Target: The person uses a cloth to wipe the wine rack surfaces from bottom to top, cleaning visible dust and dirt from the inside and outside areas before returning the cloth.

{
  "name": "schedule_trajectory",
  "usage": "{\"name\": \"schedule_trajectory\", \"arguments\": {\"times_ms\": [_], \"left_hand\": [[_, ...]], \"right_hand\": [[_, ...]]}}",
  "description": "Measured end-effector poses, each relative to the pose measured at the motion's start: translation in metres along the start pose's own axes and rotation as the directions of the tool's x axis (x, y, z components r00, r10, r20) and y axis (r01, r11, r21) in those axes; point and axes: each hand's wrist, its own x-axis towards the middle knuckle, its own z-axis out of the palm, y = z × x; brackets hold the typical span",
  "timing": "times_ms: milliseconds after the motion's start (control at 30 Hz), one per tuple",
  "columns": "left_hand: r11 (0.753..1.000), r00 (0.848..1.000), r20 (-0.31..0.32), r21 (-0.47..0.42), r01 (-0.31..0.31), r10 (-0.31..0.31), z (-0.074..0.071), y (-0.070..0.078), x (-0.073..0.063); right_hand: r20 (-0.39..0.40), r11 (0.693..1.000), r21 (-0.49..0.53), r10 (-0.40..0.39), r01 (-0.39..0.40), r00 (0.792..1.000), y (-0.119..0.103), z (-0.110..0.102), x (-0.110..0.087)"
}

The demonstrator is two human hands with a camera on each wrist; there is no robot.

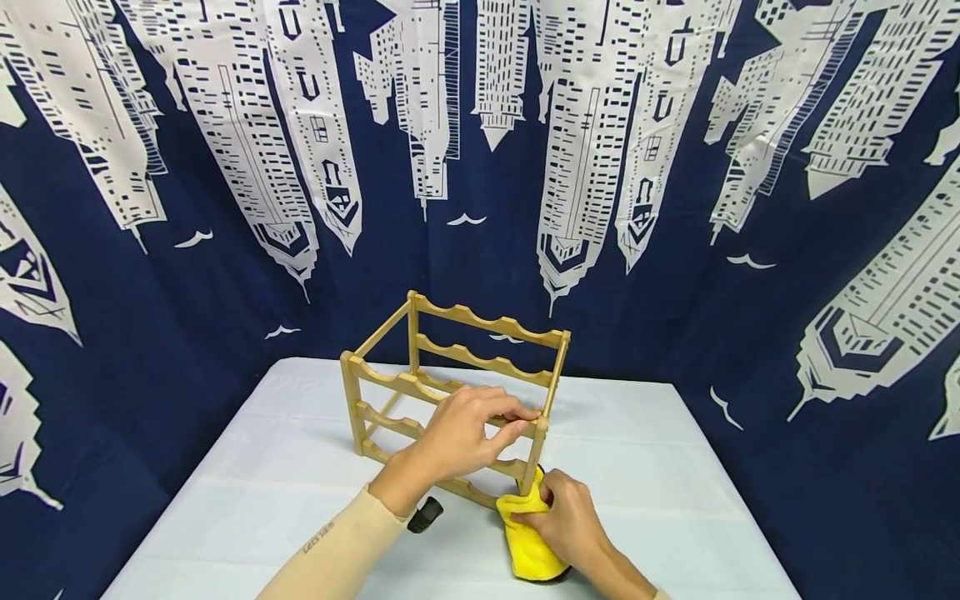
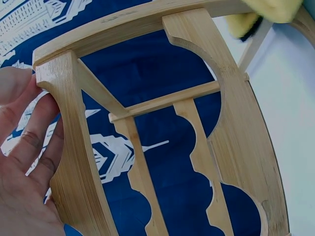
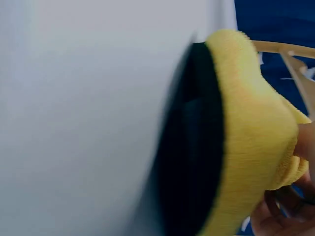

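Observation:
A light wooden wine rack (image 1: pixel 405 384) with scalloped rails stands on the white-covered table. My left hand (image 1: pixel 468 425) holds its top front rail near the right corner. In the left wrist view the thumb and fingers (image 2: pixel 37 137) of that hand lie on either side of a scalloped wooden rail (image 2: pixel 74 162). My right hand (image 1: pixel 572 518) grips a yellow cloth (image 1: pixel 528 546) with dark edging, pressed around the lower part of the rack's front right post. The right wrist view shows the cloth (image 3: pixel 251 118) bunched, partly hiding the fingers.
The white table (image 1: pixel 247 500) extends on both sides of the rack. A dark blue curtain (image 1: pixel 465 267) with upside-down white buildings hangs behind and at the sides. A small black object (image 1: pixel 425 515) shows beneath the left wrist.

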Motion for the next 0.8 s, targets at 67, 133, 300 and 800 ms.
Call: {"name": "schedule_trajectory", "arguments": {"times_ms": [67, 133, 300, 800], "left_hand": [[1.0, 1.0, -0.006, 0.001, -0.012, 0.012, 0.0, 0.0, 0.0], [1.0, 1.0, -0.007, 0.005, -0.017, 0.017, -0.001, 0.001, 0.0], [1.0, 1.0, 0.005, 0.005, 0.002, -0.002, -0.001, 0.001, -0.002], [0.999, 0.999, 0.022, -0.012, 0.039, -0.039, -0.003, 0.002, -0.002]], "right_hand": [[-0.047, 1.0, 0.022, -0.005, 0.006, 0.999, -0.005, -0.006, 0.0], [-0.103, 0.999, 0.037, -0.032, 0.036, 0.994, -0.01, -0.013, 0.001], [-0.206, 0.988, 0.031, -0.142, 0.152, 0.968, -0.028, -0.036, 0.007], [-0.313, 0.959, 0.003, -0.267, 0.282, 0.912, -0.057, -0.074, 0.022]]}}
